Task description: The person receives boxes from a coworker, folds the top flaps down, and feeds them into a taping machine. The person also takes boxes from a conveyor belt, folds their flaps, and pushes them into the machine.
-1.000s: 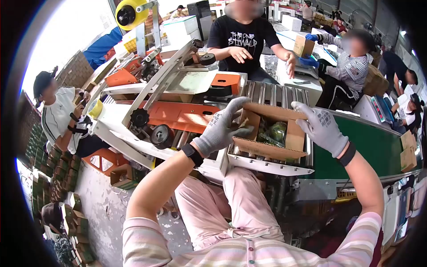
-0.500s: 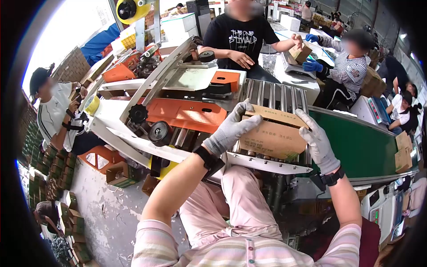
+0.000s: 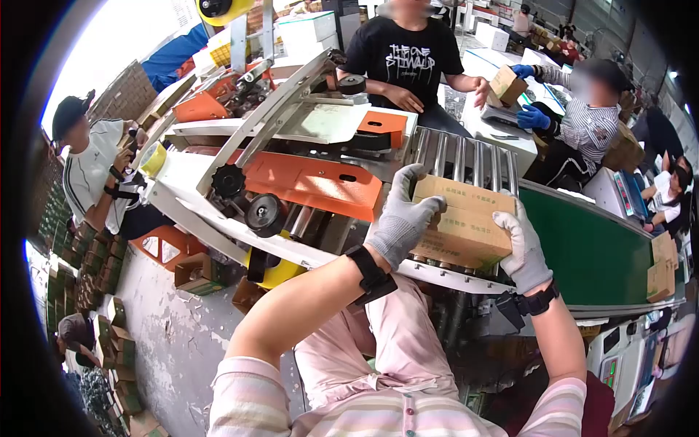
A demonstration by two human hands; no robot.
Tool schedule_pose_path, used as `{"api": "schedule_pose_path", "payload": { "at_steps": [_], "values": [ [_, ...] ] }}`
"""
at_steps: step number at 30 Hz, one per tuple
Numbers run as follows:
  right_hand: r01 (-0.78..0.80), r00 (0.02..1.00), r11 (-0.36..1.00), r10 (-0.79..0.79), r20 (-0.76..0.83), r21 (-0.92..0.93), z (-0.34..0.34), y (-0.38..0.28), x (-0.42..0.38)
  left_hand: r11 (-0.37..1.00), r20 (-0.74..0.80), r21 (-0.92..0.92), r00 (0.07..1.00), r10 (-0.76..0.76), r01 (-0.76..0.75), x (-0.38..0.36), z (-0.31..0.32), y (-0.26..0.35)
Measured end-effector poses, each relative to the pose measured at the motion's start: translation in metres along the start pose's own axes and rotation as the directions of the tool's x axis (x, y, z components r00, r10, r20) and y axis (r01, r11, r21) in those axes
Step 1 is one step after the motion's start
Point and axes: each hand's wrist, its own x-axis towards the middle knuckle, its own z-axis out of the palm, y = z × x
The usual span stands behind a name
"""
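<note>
A small brown cardboard box [image 3: 466,226] with green print is held between my two gloved hands, above the metal rollers [image 3: 466,156] of a conveyor. My left hand [image 3: 406,218], in a grey glove, grips its left end with the thumb over the top face. Around the right end wraps my right hand [image 3: 523,240], also gloved, its thumb on the near side. The fingertips behind the box are hidden on both sides. To the left of my left hand lies an orange plate [image 3: 313,183] of the machine, with black knobs and wheels near it.
A green conveyor belt [image 3: 575,240] runs off to the right, with flat cardboard [image 3: 661,268] at its edge. Across the rollers sits a person in a black shirt [image 3: 408,58]; a person with blue gloves [image 3: 537,116] handles another box [image 3: 507,85]. An open carton [image 3: 196,273] stands on the floor.
The box has tipped so its printed faces turn more upward toward me. My left hand has moved slightly right, its thumb shifting on the box. The whole view has shifted a little.
</note>
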Motion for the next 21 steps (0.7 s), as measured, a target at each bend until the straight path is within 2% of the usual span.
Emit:
{"api": "schedule_pose_path", "payload": {
  "at_steps": [1,3,4,9,11,12,13,14,15,16,17,19,20,21],
  "values": [
    [0.001,1.0,1.0,-0.001,-0.008,0.03,-0.002,0.005,0.004,0.999,0.012,-0.025,0.999,0.038,-0.038,0.003,-0.002,-0.007],
    [0.007,1.0,1.0,-0.007,0.008,0.011,-0.009,0.007,0.008,0.995,0.056,-0.098,0.998,-0.028,0.033,0.006,-0.004,-0.007],
    [0.006,1.0,1.0,-0.006,0.019,0.007,-0.01,0.008,0.009,0.996,0.05,-0.092,0.999,-0.014,0.019,0.01,-0.003,-0.009],
    [-0.007,0.996,0.988,0.021,-0.089,0.154,-0.007,0.008,0.033,0.987,0.096,-0.157,0.995,-0.022,0.037,0.059,-0.006,-0.021],
    [0.0,0.999,0.99,0.007,-0.049,0.144,-0.001,0.002,0.048,0.994,0.077,-0.024,0.991,0.109,-0.107,0.089,-0.011,-0.033],
    [0.004,0.998,0.99,0.004,-0.057,0.141,0.002,0.001,0.06,0.973,0.008,0.143,0.984,0.18,-0.179,0.096,-0.013,-0.031],
    [0.007,0.998,0.99,0.002,-0.062,0.139,0.006,0.001,0.074,0.971,-0.001,0.142,0.981,0.194,-0.192,0.092,-0.017,-0.019],
    [-0.001,0.999,0.99,0.007,-0.038,0.142,0.009,0.005,0.088,0.884,-0.074,0.376,0.942,0.327,-0.278,0.084,-0.021,-0.011],
    [-0.009,1.0,0.99,0.012,-0.022,0.14,0.008,0.014,0.108,0.74,-0.113,0.597,0.882,0.458,-0.309,0.069,-0.027,0.001],
    [-0.025,1.0,0.992,0.024,0.005,0.125,0.006,0.024,0.133,0.801,-0.062,0.445,0.879,0.473,-0.4,0.044,-0.034,0.014],
    [-0.041,0.999,0.993,0.037,0.035,0.109,0.014,0.029,0.152,0.749,-0.019,0.433,0.825,0.565,-0.502,0.019,-0.044,0.018],
    [-0.017,0.998,0.999,0.015,0.057,0.043,0.049,0.035,0.169,0.746,0.045,0.333,0.8,0.598,-0.576,-0.032,-0.062,0.021],
    [0.048,0.998,0.999,-0.048,0.038,0.002,0.06,0.047,0.184,0.794,0.03,0.216,0.816,0.577,-0.569,-0.058,-0.068,0.018],
    [0.116,0.993,0.993,-0.115,0.026,-0.039,0.071,0.061,0.205,0.759,0.065,0.309,0.809,0.585,-0.574,-0.079,-0.08,0.016]
  ]
}}
